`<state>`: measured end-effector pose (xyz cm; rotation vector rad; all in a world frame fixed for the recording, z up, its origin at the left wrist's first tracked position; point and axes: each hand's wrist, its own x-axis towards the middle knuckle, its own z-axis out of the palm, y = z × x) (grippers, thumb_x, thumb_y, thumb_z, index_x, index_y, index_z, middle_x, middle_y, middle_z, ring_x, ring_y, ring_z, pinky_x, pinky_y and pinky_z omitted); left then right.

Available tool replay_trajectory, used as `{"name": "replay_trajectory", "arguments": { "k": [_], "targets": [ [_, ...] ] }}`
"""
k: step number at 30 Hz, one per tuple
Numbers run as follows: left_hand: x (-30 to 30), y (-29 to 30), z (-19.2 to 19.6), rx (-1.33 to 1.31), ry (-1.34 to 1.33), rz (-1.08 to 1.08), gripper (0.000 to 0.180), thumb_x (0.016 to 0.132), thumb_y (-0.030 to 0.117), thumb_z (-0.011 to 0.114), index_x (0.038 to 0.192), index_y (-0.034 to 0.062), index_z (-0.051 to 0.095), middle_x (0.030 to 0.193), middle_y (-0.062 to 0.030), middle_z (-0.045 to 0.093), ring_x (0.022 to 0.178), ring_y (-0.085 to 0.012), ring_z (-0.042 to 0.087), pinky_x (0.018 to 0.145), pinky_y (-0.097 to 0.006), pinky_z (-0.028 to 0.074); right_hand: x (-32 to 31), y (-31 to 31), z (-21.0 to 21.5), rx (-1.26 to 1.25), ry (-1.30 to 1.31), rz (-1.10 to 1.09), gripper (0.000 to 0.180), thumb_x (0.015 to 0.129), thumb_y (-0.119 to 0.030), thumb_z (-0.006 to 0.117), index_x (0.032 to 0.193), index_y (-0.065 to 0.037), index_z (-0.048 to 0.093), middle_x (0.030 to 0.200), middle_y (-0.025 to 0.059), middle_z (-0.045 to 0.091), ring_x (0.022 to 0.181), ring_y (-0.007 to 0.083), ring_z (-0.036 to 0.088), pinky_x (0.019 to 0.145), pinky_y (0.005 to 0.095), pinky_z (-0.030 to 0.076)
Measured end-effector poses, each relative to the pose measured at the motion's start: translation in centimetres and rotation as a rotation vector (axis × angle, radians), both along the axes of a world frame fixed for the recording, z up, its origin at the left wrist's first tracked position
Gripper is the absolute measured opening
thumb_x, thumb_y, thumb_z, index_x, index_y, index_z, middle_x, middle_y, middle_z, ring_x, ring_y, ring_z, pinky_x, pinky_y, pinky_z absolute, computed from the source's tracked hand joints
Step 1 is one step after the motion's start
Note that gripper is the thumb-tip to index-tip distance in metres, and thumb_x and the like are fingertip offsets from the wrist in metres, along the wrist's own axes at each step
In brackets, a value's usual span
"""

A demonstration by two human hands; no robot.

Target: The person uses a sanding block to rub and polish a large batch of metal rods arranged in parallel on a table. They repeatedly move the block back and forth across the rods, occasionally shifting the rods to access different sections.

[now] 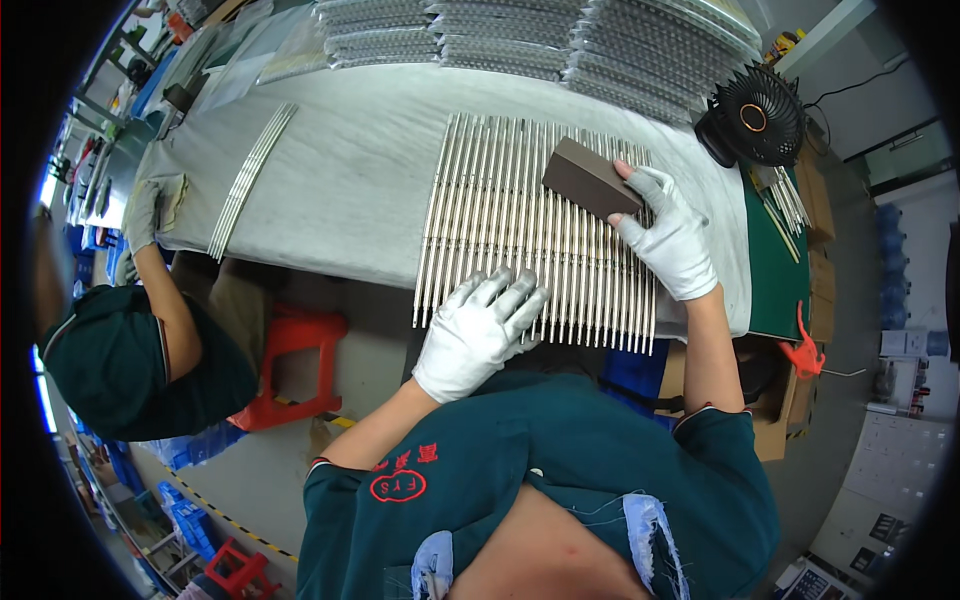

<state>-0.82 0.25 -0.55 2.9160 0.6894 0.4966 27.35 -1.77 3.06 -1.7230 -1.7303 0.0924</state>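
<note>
A row of slim silvery metal rods (490,205) lies side by side on a pale cloth, their near ends reaching past the table's front edge. My left hand (474,336), in a white glove with greyed fingertips, rests with fingers spread over the near ends of the rods. In my right hand (674,238), gloved with the thumb and a fingertip bare, is a dark brown rectangular block (590,180). Thumb and fingers grip the block at its right end. It sits slantwise over the far right part of the row; whether its underside touches the rods cannot be made out.
Bubble-wrapped stacks (500,40) line the table's far side. A black fan (752,118) stands at the far right, near loose rods (788,205) on a green surface. Leftward lies a small rod bundle (250,185). A co-worker (150,350) sits at left by a red stool (300,365).
</note>
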Motion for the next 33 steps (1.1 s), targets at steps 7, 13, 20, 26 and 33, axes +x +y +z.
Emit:
{"name": "replay_trajectory", "arguments": {
  "k": [7, 13, 20, 26, 33],
  "targets": [
    [-0.1, 0.0, -0.1, -0.027, -0.116, -0.095, 0.054, 0.079, 0.037, 0.074, 0.125, 0.0116, 0.063, 0.125, -0.0054, 0.064, 0.113, -0.0245, 0.061, 0.097, -0.040, 0.048, -0.4, -0.5, -0.8, -0.195, 0.288, -0.097, 0.059, 0.084, -0.014, 0.074, 0.140, -0.018, 0.055, 0.129, 0.0136, 0.064, 0.115, 0.0279, 0.064, 0.097, 0.0353, 0.051],
    [-0.1, 0.1, 0.3, -0.051, -0.170, -0.155, 0.050, 0.079, 0.035, 0.074, 0.119, 0.0069, 0.065, 0.123, -0.0086, 0.064, 0.111, -0.0249, 0.063, 0.093, -0.040, 0.051, -0.5, -2.0, 1.6, -0.264, 0.465, 0.159, 0.057, 0.086, -0.008, 0.071, 0.140, -0.017, 0.056, 0.125, 0.0083, 0.068, 0.112, 0.0230, 0.067, 0.097, 0.0327, 0.052],
    [-0.1, -0.1, -0.1, -0.048, -0.139, -0.156, 0.049, 0.081, 0.035, 0.073, 0.119, 0.0064, 0.064, 0.123, -0.0101, 0.064, 0.114, -0.0246, 0.062, 0.098, -0.040, 0.049, -4.3, -0.6, 3.9, -0.367, 0.197, 0.464, 0.048, 0.085, -0.010, 0.071, 0.132, -0.021, 0.064, 0.119, 0.0107, 0.069, 0.103, 0.0258, 0.070, 0.091, 0.0320, 0.055],
    [0.0, 0.0, 0.0, -0.060, -0.141, -0.170, 0.049, 0.082, 0.035, 0.072, 0.120, 0.0055, 0.063, 0.125, -0.0111, 0.063, 0.115, -0.0264, 0.062, 0.100, -0.040, 0.048, -4.5, -0.4, 3.9, -0.351, 0.132, 0.367, 0.049, 0.084, -0.007, 0.072, 0.130, -0.020, 0.065, 0.120, 0.0102, 0.069, 0.102, 0.0249, 0.070, 0.090, 0.0314, 0.055],
    [-0.2, -0.1, 0.2, -0.086, -0.147, -0.164, 0.050, 0.083, 0.035, 0.070, 0.123, 0.0053, 0.062, 0.126, -0.0112, 0.062, 0.116, -0.0268, 0.061, 0.100, -0.040, 0.048, 1.0, -2.9, 5.0, -0.448, 0.254, 0.235, 0.050, 0.083, 0.000, 0.070, 0.131, -0.011, 0.063, 0.126, 0.0083, 0.067, 0.113, 0.0219, 0.066, 0.101, 0.0302, 0.051]
  ]
}}
